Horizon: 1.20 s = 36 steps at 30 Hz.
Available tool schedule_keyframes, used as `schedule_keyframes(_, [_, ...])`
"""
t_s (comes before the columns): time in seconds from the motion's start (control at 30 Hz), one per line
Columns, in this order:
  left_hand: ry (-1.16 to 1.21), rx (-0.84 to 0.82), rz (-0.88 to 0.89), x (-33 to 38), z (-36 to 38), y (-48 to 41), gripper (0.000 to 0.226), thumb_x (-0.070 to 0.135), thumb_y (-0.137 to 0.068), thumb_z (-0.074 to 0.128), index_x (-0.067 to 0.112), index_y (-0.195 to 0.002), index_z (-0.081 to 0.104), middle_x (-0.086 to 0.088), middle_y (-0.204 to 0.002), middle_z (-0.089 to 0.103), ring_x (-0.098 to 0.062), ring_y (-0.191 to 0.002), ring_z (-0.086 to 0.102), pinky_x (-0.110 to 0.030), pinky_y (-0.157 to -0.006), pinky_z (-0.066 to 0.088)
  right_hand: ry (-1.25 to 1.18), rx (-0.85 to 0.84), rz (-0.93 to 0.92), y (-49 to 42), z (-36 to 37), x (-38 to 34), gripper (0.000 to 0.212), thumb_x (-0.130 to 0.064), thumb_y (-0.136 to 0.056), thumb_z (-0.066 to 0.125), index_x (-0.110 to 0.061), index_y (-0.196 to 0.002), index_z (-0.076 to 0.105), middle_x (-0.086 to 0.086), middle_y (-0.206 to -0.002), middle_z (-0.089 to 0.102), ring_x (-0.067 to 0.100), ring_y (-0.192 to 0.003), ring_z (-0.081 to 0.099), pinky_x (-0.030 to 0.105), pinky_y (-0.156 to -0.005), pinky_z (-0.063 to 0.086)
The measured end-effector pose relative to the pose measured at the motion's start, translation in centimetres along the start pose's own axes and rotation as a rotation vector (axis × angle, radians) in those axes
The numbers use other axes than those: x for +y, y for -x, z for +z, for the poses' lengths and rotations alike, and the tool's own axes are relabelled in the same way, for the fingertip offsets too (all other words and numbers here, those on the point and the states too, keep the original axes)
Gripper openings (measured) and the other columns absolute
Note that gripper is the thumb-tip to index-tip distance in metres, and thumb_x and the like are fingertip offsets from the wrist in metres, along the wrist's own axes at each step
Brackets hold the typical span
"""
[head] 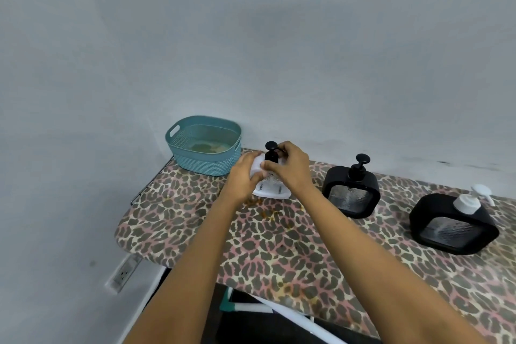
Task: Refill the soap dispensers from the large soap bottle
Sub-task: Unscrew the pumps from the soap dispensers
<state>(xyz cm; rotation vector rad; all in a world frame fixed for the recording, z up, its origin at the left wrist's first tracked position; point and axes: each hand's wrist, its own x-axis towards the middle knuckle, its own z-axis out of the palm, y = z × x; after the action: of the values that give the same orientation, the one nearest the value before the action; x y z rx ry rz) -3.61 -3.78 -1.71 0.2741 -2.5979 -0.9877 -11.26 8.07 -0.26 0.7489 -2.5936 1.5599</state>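
1. Head view: a white dispenser (272, 190) was seen upright near the far edge of the ironing board (279, 246), beside a basket (205, 148).
2. Its body was gripped by the left hand (245, 173); its black pump (271, 152) was pinched by the right hand (290, 167).
3. The pump's axis was judged vertical, directly under the right hand, the nearer one for twisting.

The left hand (245, 176) and right hand (290, 167) hide most of the white dispenser (272, 191); its print is too small to read. The basket (201, 165) at the far left corner of the worktop (279, 246) holds something blurred. The worktop runs off the right edge.
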Motion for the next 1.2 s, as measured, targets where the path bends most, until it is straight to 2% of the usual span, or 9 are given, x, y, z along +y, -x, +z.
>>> schedule_keyframes(0.2, [-0.027, -0.098, -0.008, 0.5, -1.1, -0.3, 0.051, 0.012, -0.092, 0.054, 0.01, -0.14, 0.037, -0.01, -0.138, 0.038, -0.023, -0.124, 0.041, -0.023, -0.102, 0.028, -0.176, -0.11, -0.045, 0.9, -0.7, -0.1, 0.044, -0.005, -0.084, 0.064, -0.009, -0.125, 0.049, 0.003, -0.118, 0.06, 0.016, -0.109, 0.057, 0.016, -0.083, 0.041])
schedule_keyframes(0.47, [-0.015, -0.125, 0.025, 0.9, -1.8, 1.2, 0.051, 0.01, -0.089, 0.056, 0.011, -0.137, 0.039, -0.008, -0.136, 0.037, -0.02, -0.122, 0.04, -0.019, -0.097, 0.027, -0.02, -0.174, -0.112, 0.6, -2.2, -1.4, 0.051, -0.014, -0.07, 0.079, -0.011, -0.113, 0.051, -0.001, -0.093, 0.06, 0.01, -0.077, 0.055, 0.02, -0.066, 0.044])
schedule_keyframes(0.53, [-0.014, -0.129, 0.019, 0.8, -1.9, 1.3, 0.05, 0.012, -0.09, 0.056, 0.01, -0.137, 0.039, -0.009, -0.135, 0.038, -0.021, -0.121, 0.041, -0.019, -0.096, 0.028, -0.01, -0.31, -0.133, 0.5, -2.6, -1.9, 0.054, -0.008, -0.073, 0.071, -0.013, -0.121, 0.048, 0.003, -0.104, 0.06, 0.015, -0.09, 0.056, 0.027, -0.077, 0.044])
schedule_keyframes(0.63, [-0.024, -0.13, 0.022, 0.8, -1.9, 1.3, 0.049, 0.012, -0.09, 0.056, 0.01, -0.136, 0.041, -0.009, -0.134, 0.039, -0.021, -0.121, 0.041, -0.018, -0.094, 0.028, 0.232, -0.447, -0.2, 0.1, -2.4, -2.4, 0.078, -0.025, -0.069, 0.075, -0.018, -0.135, 0.035, 0.008, -0.121, 0.05, 0.022, -0.109, 0.048, 0.036, -0.095, 0.042])
schedule_keyframes(0.73, [0.003, -0.137, -0.002, 0.6, -1.9, 1.5, 0.05, 0.01, -0.089, 0.057, 0.012, -0.137, 0.041, -0.009, -0.132, 0.04, -0.021, -0.12, 0.043, -0.019, -0.095, 0.03, 0.319, -0.384, -0.176, -0.2, -2.0, -2.9, 0.083, -0.032, -0.07, 0.079, -0.014, -0.135, 0.032, 0.007, -0.108, 0.052, 0.025, -0.098, 0.054, 0.036, -0.082, 0.048])
schedule_keyframes(0.8, [0.031, -0.144, -0.012, 0.6, -1.9, 1.7, 0.052, 0.011, -0.089, 0.058, 0.014, -0.138, 0.041, -0.008, -0.131, 0.04, -0.021, -0.119, 0.044, -0.022, -0.096, 0.032, 0.312, -0.406, -0.19, -0.2, -2.1, -3.1, 0.071, -0.019, -0.075, 0.074, -0.012, -0.132, 0.034, 0.006, -0.098, 0.055, 0.026, -0.091, 0.058, 0.034, -0.074, 0.048])
schedule_keyframes(0.87, [0.047, -0.142, -0.017, 0.5, -1.9, 1.7, 0.053, 0.013, -0.089, 0.058, 0.015, -0.138, 0.04, -0.007, -0.13, 0.04, -0.021, -0.117, 0.044, -0.023, -0.096, 0.032, 0.214, -0.465, -0.193, -0.1, -2.4, -3.4, 0.07, -0.004, -0.074, 0.067, -0.013, -0.135, 0.034, 0.01, -0.099, 0.06, 0.025, -0.089, 0.059, 0.036, -0.078, 0.049])
schedule_keyframes(0.97, [0.057, -0.129, -0.032, 0.7, -1.9, 1.6, 0.052, 0.013, -0.089, 0.058, 0.013, -0.138, 0.041, -0.009, -0.13, 0.041, -0.022, -0.117, 0.044, -0.023, -0.095, 0.032, 0.225, -0.42, -0.202, -0.2, -2.5, -3.6, 0.085, -0.012, -0.07, 0.073, -0.017, -0.143, 0.028, 0.013, -0.111, 0.056, 0.023, -0.101, 0.053, 0.035, -0.089, 0.045])
schedule_keyframes(1.2, [0.025, -0.11, -0.048, 0.8, -1.7, 1.8, 0.054, 0.011, -0.089, 0.057, 0.014, -0.14, 0.039, -0.009, -0.135, 0.04, -0.022, -0.121, 0.043, -0.022, -0.098, 0.028, 0.297, -0.386, -0.178, -0.7, -3.5, -4.5, 0.037, -0.006, -0.073, 0.07, -0.005, -0.109, 0.06, 0.01, -0.105, 0.064, 0.022, -0.093, 0.06, 0.018, -0.065, 0.044])
